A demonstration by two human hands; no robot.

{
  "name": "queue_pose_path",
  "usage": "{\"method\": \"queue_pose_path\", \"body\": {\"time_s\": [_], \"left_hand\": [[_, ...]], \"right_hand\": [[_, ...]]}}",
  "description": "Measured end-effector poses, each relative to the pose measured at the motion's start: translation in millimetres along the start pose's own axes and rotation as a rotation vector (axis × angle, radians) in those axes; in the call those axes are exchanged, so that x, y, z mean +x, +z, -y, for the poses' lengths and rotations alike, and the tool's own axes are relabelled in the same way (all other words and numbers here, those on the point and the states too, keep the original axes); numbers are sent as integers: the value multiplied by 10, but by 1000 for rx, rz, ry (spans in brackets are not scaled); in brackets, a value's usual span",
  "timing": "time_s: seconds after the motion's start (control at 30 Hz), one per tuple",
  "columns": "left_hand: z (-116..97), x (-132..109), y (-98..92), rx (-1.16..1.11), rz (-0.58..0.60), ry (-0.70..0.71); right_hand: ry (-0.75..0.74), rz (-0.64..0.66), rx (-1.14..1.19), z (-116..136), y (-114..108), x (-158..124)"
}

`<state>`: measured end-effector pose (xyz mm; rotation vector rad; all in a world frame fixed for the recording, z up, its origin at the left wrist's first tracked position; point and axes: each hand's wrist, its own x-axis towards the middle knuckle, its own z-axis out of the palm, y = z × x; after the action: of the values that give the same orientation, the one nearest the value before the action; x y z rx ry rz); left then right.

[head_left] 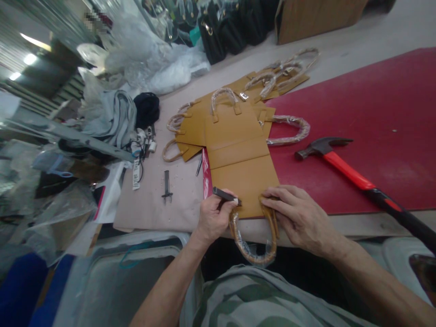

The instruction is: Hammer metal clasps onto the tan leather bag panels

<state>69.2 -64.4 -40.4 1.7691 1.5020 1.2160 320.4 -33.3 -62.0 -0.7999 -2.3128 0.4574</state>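
left hand closed around dark tool, tip on tan bag panel | right hand flat, fingers spread, pinning panel at bench's near edge | step: likely working handle tab | next needs steady pinning

The bag panel lies at the near edge of the counter, partly on the mat. The hammer lies to its right, more panels behind, a small tool left.
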Motion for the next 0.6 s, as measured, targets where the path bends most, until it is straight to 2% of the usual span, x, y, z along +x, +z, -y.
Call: {"method": "queue_pose_path", "body": {"time_s": [0.6], "left_hand": [[20, -25, 68, 47, -12, 58]], "right_hand": [[41, 1, 16, 18, -15, -4]]}}
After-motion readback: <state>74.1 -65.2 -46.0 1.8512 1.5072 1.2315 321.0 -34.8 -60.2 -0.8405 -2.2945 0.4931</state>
